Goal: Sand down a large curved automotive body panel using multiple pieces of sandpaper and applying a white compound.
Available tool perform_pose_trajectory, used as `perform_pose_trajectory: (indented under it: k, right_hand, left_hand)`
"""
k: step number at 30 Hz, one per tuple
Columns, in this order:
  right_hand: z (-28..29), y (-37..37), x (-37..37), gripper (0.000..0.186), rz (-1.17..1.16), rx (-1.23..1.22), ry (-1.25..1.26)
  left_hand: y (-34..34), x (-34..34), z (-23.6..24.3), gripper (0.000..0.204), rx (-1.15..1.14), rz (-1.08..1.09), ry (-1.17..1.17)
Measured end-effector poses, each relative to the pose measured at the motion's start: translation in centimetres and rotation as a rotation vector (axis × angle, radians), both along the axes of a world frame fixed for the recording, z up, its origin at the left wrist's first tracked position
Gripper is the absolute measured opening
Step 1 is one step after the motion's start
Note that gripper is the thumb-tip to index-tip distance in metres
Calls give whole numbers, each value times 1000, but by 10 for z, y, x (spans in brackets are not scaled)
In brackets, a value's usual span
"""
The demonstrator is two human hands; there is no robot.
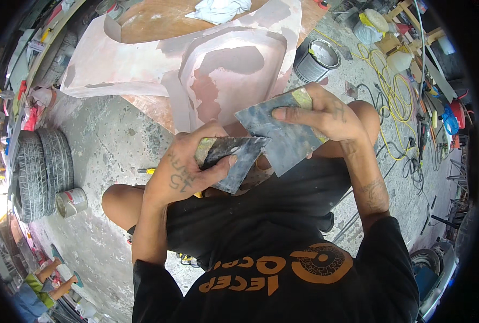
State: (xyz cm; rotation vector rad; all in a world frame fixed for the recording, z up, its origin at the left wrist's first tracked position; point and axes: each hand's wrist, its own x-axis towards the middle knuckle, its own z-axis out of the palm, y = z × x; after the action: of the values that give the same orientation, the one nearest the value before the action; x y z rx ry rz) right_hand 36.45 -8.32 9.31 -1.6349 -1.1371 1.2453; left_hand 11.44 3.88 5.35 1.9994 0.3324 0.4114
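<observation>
My left hand (188, 164) grips a dark metal scraper blade (234, 161) by its yellowish handle end, thumb pressed along its lower edge. My right hand (325, 116) holds a second, larger grey scraper blade (274, 137), fingers spread across its top. The two blades overlap edge to edge in front of my knees. Just beyond them lies a pinkish, filler-smeared body panel (228, 70) on the concrete floor. I am squatting, with both knees under my arms.
A stack of tyres (40, 172) stands at left with a small tin can (71, 202) beside it. A grey bucket (317, 59) sits right of the panel. Yellow cable (385, 81) and tools litter the right side. A white rag (218, 9) lies at the top.
</observation>
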Motion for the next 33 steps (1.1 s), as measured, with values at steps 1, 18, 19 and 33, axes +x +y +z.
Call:
perform_pose_trajectory:
  k: [1,18,19,33]
  right_hand:
    - [1,2,-1,33,23,-3,-9]
    - [-45,-13,-11,26,-214,92,373]
    - [-57,-25,-14,26,-247,46,402]
    - [-93,-44,-69,18,19,-164,493]
  left_hand:
    - [-4,-1,1,29,-43,18,13]
    - [9,-113,-47,20,-344,1045,-229]
    - [20,-128,-77,20,-334,1081,-230]
    - [80,-89,-237,44,-353,1139,-29]
